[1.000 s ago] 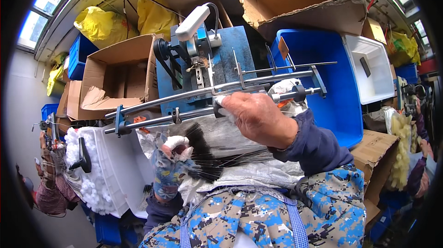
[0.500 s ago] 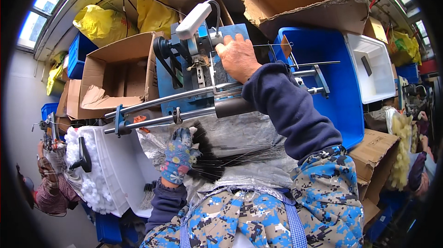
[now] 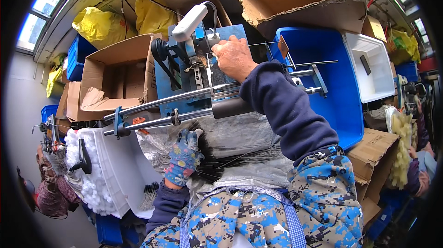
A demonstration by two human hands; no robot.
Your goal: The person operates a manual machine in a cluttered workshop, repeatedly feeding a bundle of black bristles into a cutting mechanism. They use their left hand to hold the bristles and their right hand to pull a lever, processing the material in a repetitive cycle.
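Note:
My bare right hand (image 3: 234,58) is closed at the blue bench machine (image 3: 164,79), fingers curled beside its metal clamp block. What they pinch is hidden; a thin wire (image 3: 263,44) runs out from beside the hand toward a small brown plate (image 3: 283,46). My left hand (image 3: 183,155), in a flowered blue glove with grey fingertips, is below the steel rails (image 3: 184,118). Its fingers are bent together against a bundle of black-bristled wire brushes (image 3: 210,165); whatever they grip is hidden. The bundle lies across a silvery sheet (image 3: 244,132) over my lap.
A blue bin (image 3: 339,109) stands at the right, past the rail ends. Left of the machine is an open cardboard box (image 3: 150,63). A white tub (image 3: 108,155) with fluffy white pieces sits lower left. Other people work at both far sides.
My left hand has moved slightly right along the brush bundle, its fingers drawn closer together. My right hand stays at the machine, and the whole view has shifted a little.

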